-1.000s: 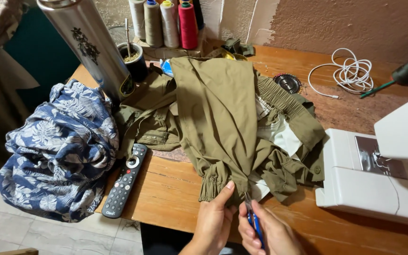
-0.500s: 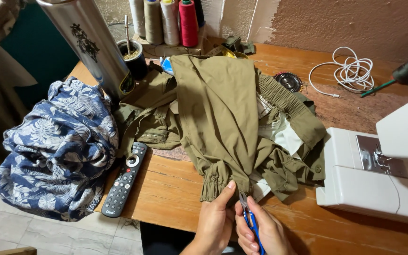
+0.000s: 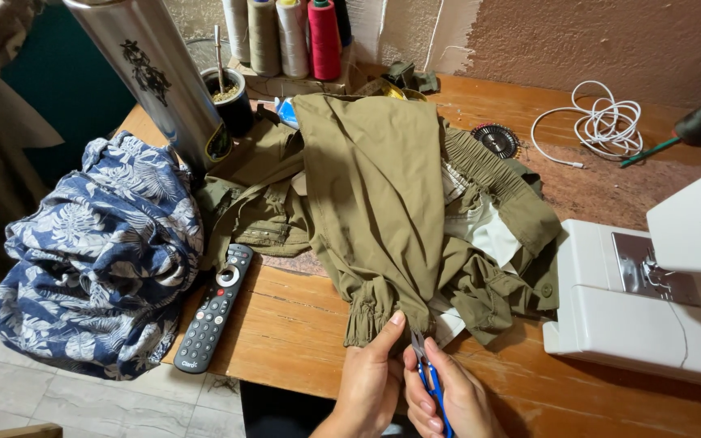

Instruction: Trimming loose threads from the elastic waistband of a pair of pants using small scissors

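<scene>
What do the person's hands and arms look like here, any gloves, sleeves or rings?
Both hands are bare: the left hand and the right hand show no gloves. No rings or watch show on the visible fingers or wrists. No sleeve reaches the visible part of the left forearm; the right forearm is out of frame.

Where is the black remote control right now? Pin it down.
In the head view, the black remote control lies at the wooden table's left edge, between the blue floral cloth and the olive garment.

Crumpled olive trousers [image 3: 383, 203], blue-handled snips [image 3: 427, 369] at cuff
</scene>
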